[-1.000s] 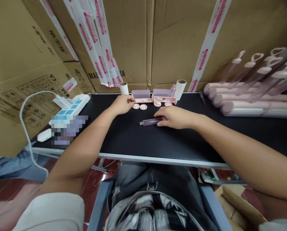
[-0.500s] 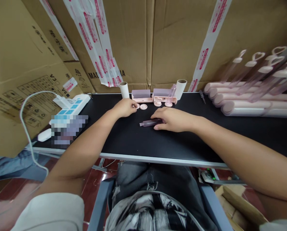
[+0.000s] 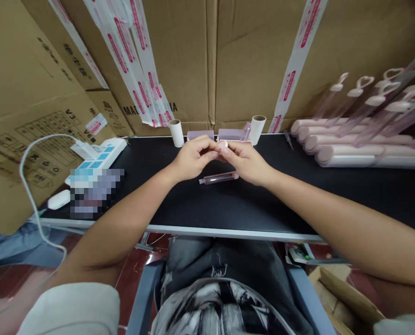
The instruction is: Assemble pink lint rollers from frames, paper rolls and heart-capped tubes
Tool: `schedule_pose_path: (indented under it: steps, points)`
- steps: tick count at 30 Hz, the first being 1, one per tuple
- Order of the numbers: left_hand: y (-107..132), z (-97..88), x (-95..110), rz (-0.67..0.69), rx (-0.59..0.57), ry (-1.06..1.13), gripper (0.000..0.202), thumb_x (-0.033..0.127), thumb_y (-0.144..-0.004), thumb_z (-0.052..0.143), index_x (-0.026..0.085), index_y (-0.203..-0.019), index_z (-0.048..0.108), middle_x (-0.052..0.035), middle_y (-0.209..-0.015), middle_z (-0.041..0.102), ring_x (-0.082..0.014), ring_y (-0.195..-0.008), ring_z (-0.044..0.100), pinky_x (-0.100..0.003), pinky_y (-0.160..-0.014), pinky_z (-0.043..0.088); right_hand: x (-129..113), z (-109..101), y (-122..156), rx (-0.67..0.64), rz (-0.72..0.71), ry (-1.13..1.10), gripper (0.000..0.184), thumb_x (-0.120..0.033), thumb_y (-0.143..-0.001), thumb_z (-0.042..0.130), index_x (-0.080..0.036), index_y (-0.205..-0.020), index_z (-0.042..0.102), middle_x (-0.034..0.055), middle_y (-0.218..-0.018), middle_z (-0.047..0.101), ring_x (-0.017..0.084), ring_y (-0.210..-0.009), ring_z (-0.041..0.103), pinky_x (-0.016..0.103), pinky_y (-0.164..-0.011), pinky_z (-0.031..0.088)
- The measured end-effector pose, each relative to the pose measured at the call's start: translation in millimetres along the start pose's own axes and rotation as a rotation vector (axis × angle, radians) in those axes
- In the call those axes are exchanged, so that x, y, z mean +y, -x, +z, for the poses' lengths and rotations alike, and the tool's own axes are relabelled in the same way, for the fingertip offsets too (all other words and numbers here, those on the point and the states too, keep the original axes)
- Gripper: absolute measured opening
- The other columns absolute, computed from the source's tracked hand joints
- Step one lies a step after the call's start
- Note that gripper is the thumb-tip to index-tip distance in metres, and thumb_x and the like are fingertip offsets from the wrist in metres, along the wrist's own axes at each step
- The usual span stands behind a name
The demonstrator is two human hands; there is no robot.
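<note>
Above the middle of the black table (image 3: 179, 204), my two hands meet at the fingertips around a small pink disc (image 3: 223, 144). My left hand (image 3: 195, 158) pinches it from one side, and the fingers of my right hand (image 3: 247, 160) close on it from the other. A clear pinkish tube (image 3: 219, 177) lies on the table just below my hands. Behind them, pink holders with translucent lilac panels (image 3: 202, 135) are partly covered by my fingers. Another clear tube (image 3: 245, 131) stands upright beside the right holder.
Two white cardboard tubes (image 3: 176, 133) flank the holders. Pink cylinders (image 3: 346, 156) and clear tubes with heart-shaped handles (image 3: 363, 86) are stacked at right, near a small screwdriver (image 3: 288, 139). A power strip (image 3: 101, 158) lies at left. Cardboard (image 3: 249, 60) walls the back.
My right hand has let go of the clear tube, which now lies on the table. My left hand has moved right with a pink disc, and both hands have come together.
</note>
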State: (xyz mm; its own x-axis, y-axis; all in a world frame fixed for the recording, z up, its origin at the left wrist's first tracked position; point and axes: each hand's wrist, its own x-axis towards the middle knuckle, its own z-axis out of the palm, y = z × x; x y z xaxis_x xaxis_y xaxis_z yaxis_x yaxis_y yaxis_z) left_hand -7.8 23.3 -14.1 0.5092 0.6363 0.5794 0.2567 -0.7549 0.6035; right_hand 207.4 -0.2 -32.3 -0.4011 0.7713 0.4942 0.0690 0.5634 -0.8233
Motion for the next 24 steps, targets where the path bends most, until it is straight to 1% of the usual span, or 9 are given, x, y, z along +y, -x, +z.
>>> schedule_pose_path:
  steps: [3,6,8,11,14,16,18,21,24]
  points:
    - [0.6,9.1,3.7,0.152,0.003,-0.067,0.018,0.033,-0.101,0.069,0.02,-0.093,0.077,-0.0031,-0.09,0.071,-0.0158,-0.083,0.065,-0.031,-0.083,0.054,-0.2,4.3,0.1,0.024,0.106,-0.274,0.047,-0.069,-0.091,0.082,-0.023,-0.103,0.075,0.0033,-0.101,0.077,0.018,-0.088,0.072,0.037,-0.09,0.062]
    - [-1.1,2.7,-6.1,0.172,0.06,-0.146,0.019,0.034,-0.102,0.07,0.02,-0.092,0.078,-0.0031,-0.089,0.07,-0.0155,-0.082,0.065,-0.03,-0.08,0.055,2.3,3.3,-0.1,0.085,0.156,-0.358,0.054,-0.062,-0.078,0.096,-0.025,-0.111,0.075,0.0039,-0.105,0.08,0.018,-0.092,0.074,0.034,-0.086,0.063]
    - [-3.4,-12.4,-21.9,0.113,0.197,-0.271,0.019,0.035,-0.101,0.069,0.02,-0.097,0.081,-0.0058,-0.099,0.07,-0.0185,-0.092,0.068,-0.034,-0.087,0.058,4.4,1.4,-0.8,0.126,0.157,-0.331,0.056,-0.061,-0.077,0.097,-0.024,-0.112,0.075,0.0047,-0.104,0.081,0.018,-0.091,0.075,0.033,-0.082,0.063]
    - [-6.7,-45.3,-58.7,-0.063,0.413,-0.506,0.025,0.023,-0.095,0.07,0.021,-0.117,0.082,-0.0121,-0.131,0.069,-0.0287,-0.128,0.065,-0.049,-0.117,0.052,6.8,0.5,-1.1,0.15,0.127,-0.28,0.056,-0.062,-0.078,0.096,-0.024,-0.112,0.073,0.0057,-0.105,0.083,0.02,-0.093,0.078,0.038,-0.089,0.065]
    - [-8.7,-71.0,-100.3,-0.245,0.45,-0.556,0.065,0.015,-0.085,0.076,0.026,-0.149,0.067,-0.0144,-0.155,0.062,-0.0359,-0.15,0.055,-0.058,-0.134,0.036,8.3,3.0,0.6,0.143,0.087,-0.227,0.061,-0.066,-0.079,0.093,-0.025,-0.119,0.071,0.0073,-0.112,0.083,0.024,-0.102,0.08,0.046,-0.099,0.065]
    - [-9.0,-75.0,-123.6,-0.297,0.456,-0.5,0.082,0.012,-0.084,0.075,0.027,-0.162,0.053,-0.0151,-0.166,0.056,-0.0359,-0.158,0.049,-0.059,-0.137,0.031,9.0,4.8,2.4,0.14,0.069,-0.177,0.065,-0.068,-0.081,0.091,-0.027,-0.125,0.067,0.0069,-0.111,0.083,0.026,-0.103,0.08,0.048,-0.097,0.065]
    - [-8.3,-69.4,-141.0,-0.366,0.472,-0.385,0.093,0.012,-0.087,0.074,0.027,-0.171,0.038,-0.017,-0.166,0.057,-0.0336,-0.156,0.054,-0.058,-0.134,0.037,9.6,5.6,3.9,0.138,0.054,-0.135,0.065,-0.069,-0.082,0.089,-0.028,-0.126,0.064,0.0054,-0.106,0.082,0.026,-0.101,0.079,0.047,-0.092,0.065]
    - [-5.9,-56.4,-155.3,-0.485,0.498,-0.257,0.107,0.014,-0.085,0.078,0.026,-0.176,0.023,-0.0171,-0.146,0.072,-0.0312,-0.138,0.07,-0.059,-0.126,0.046,10.1,5.3,4.8,0.138,0.024,-0.107,0.059,-0.069,-0.085,0.087,-0.029,-0.12,0.062,0.0048,-0.105,0.082,0.025,-0.1,0.079,0.043,-0.088,0.064]
    - [-5.6,-53.2,-153.3,-0.571,0.53,-0.303,0.092,0.015,-0.08,0.084,0.022,-0.164,0.046,-0.0137,-0.127,0.079,-0.0315,-0.121,0.075,-0.058,-0.119,0.052,9.9,3.8,4.4,0.14,-0.012,-0.073,0.054,-0.069,-0.088,0.084,-0.028,-0.116,0.063,0.005,-0.103,0.083,0.024,-0.096,0.077,0.04,-0.083,0.062]
